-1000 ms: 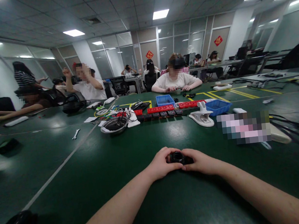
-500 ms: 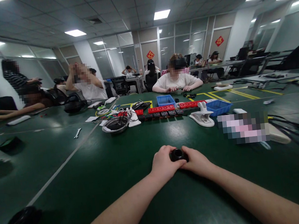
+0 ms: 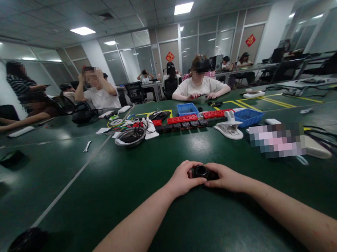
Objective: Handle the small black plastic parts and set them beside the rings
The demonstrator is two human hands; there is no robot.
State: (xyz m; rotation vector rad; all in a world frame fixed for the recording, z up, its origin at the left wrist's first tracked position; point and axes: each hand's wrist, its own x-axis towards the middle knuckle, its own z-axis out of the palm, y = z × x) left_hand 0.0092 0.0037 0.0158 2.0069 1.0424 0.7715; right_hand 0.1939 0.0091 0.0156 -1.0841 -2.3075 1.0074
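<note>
A small, glossy black round part (image 3: 201, 172) with a hole in its top rests at the green table's middle, between my two hands. My left hand (image 3: 188, 176) curls around its left side, thumb in front and fingers behind. From the right, my right hand (image 3: 224, 177) closes on it, its thumb tip close to the left thumb. The part's lower side and its right edge are partly hidden by my fingers. Several similar black round parts (image 3: 27, 241) lie at the table's lower left corner.
Farther along the green table (image 3: 113, 232) are a metal bowl (image 3: 130, 138), a white clamp stand (image 3: 229, 126), red power strips (image 3: 182, 119) and blue bins (image 3: 248, 117). A wrench (image 3: 87, 146) lies at left, cables (image 3: 329, 137) at right. A co-worker (image 3: 199, 82) sits opposite.
The view has tilted and shifted slightly. My right hand's fingers have shifted a little on the black part's right side, while both hands stay around it.
</note>
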